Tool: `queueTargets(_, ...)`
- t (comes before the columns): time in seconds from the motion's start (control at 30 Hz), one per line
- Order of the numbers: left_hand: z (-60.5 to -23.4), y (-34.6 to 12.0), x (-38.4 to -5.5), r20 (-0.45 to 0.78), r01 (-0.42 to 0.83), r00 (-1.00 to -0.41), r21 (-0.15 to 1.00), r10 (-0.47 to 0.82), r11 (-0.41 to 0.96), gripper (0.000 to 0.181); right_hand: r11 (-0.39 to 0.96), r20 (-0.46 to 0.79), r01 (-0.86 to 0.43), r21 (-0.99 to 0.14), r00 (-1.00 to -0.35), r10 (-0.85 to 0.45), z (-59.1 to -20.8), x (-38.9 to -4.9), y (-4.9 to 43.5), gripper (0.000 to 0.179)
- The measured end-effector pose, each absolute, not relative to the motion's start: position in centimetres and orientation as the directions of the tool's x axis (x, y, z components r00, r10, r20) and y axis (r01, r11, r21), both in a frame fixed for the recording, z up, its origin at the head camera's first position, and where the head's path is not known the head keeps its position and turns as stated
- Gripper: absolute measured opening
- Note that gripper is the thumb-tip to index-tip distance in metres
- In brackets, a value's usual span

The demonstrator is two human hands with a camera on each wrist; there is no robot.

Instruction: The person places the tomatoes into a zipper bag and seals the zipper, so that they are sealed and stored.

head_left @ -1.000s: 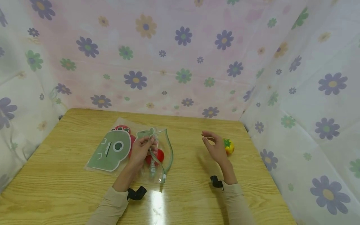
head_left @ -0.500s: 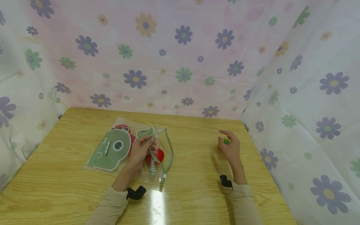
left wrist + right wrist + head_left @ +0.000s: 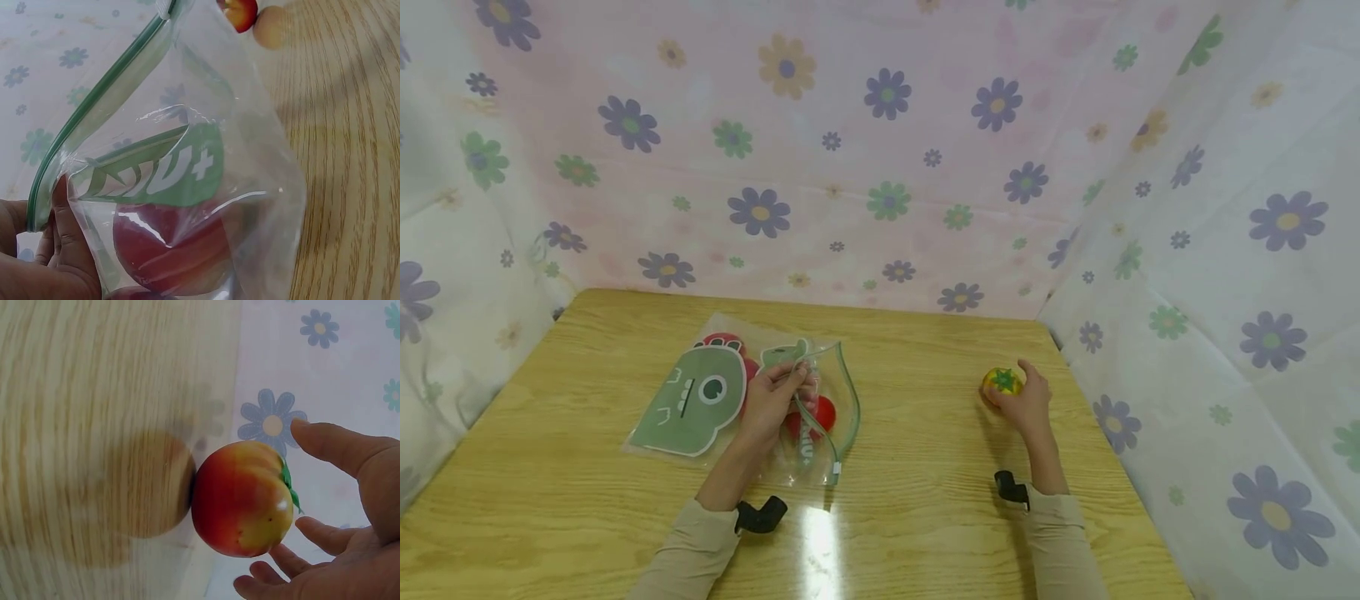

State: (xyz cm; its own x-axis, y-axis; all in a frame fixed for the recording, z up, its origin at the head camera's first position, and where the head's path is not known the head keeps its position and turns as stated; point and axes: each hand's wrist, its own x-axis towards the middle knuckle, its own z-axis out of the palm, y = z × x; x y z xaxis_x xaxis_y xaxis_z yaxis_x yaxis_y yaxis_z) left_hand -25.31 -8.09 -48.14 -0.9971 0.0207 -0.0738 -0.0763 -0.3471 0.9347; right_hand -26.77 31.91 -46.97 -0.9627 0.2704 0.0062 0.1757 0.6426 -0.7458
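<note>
A clear slider bag [image 3: 692,408] with a green cartoon print and green zip edge lies on the left of the table. My left hand [image 3: 771,404] pinches its edge near the mouth, which gapes open. Through the plastic shows a round red fruit [image 3: 169,250], with more red shapes under the print. A red-and-yellow fruit [image 3: 240,500] with a green leafy top, tomato-like, rests on the table at the right. My right hand [image 3: 1033,408] is at this fruit, thumb and fingers spread on either side of its top. The fingertips in the right wrist view are right beside its skin.
The wooden table [image 3: 910,433] runs up to a flowered cloth [image 3: 842,167] at the back, with more cloth along both sides. A black camera mount sits on each wrist. Glare from a light marks the table's front middle.
My right hand has moved right, passed over the tomato-like fruit and come to its right side, with the fingers spread. The left hand and the bag have stayed in place.
</note>
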Motion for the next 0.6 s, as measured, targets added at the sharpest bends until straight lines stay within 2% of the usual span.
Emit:
queueTargets(0.23, -48.3, -8.2, -25.5, -0.083, -0.081, -0.997, 0.938, 0.01, -0.338, 0.027, 0.588, -0.058, 0.188, -0.787, -0.971, 0.233, -47.6, -27.0, 32.7, 0.087)
queueTargets(0.43, -48.4, -8.3, -25.5, -0.084, -0.083, -0.996, 0.935, 0.011, -0.345, 0.028, 0.548, -0.068, 0.173, -0.818, -0.976, 0.208, -48.2, -27.2, 33.0, 0.078)
queueTargets(0.6, -48.5, -8.4, -25.5, -0.077, -0.078, -0.997, 0.932, 0.019, -0.355, 0.028, 0.568, -0.03, 0.155, -0.808, -0.974, 0.224, -48.5, -27.2, 33.3, 0.074)
